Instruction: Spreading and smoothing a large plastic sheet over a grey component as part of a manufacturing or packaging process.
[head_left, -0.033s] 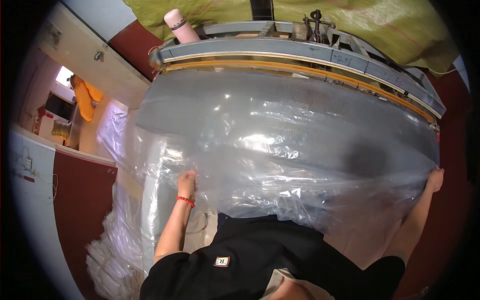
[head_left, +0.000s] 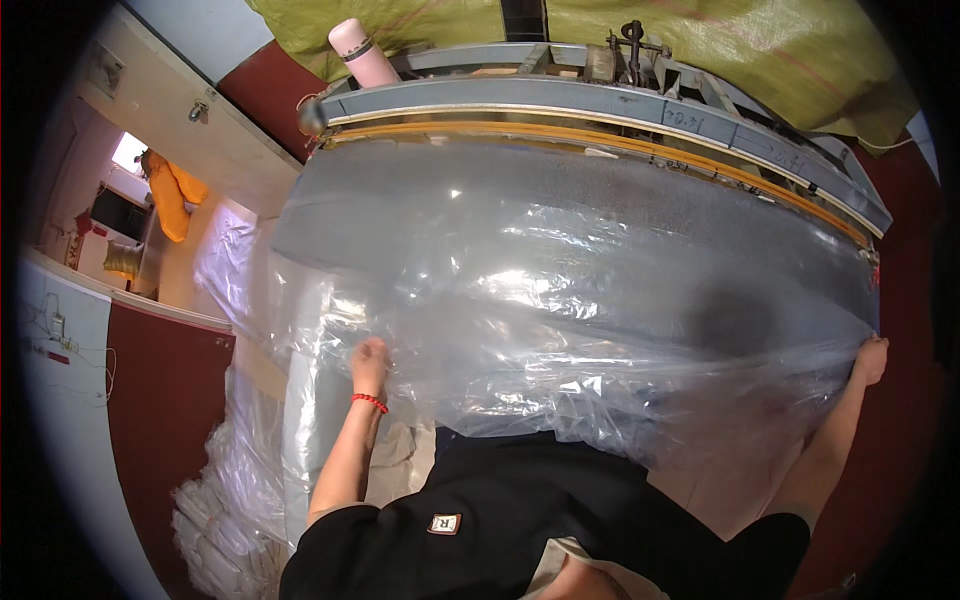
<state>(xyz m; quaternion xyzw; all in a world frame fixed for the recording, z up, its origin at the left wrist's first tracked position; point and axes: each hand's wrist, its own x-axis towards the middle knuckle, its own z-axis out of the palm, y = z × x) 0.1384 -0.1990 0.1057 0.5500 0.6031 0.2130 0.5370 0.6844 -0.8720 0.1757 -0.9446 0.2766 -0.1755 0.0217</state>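
Note:
A wide sheet of clear plastic film [head_left: 560, 250] stretches from a long metal frame [head_left: 600, 100] toward my body, with a shiny, wrinkled near part. At the film's left side my left hand [head_left: 369, 364], a red beaded bracelet on its wrist, is closed on the film; its fingertips are partly hidden. My right hand [head_left: 873, 361] pinches the film's right edge with the arm stretched out. Between my two hands the film sags in folds in front of my black shirt.
Orange strips [head_left: 560, 130] run along the metal frame. A pink bottle [head_left: 362, 54] stands behind it at the far left, before yellow-green sheeting [head_left: 720, 50]. Crumpled film [head_left: 225, 530] lies on the left, near an open door [head_left: 200, 120].
My left hand has shifted very slightly to the left and away from me. My right hand stays in place on the film's edge.

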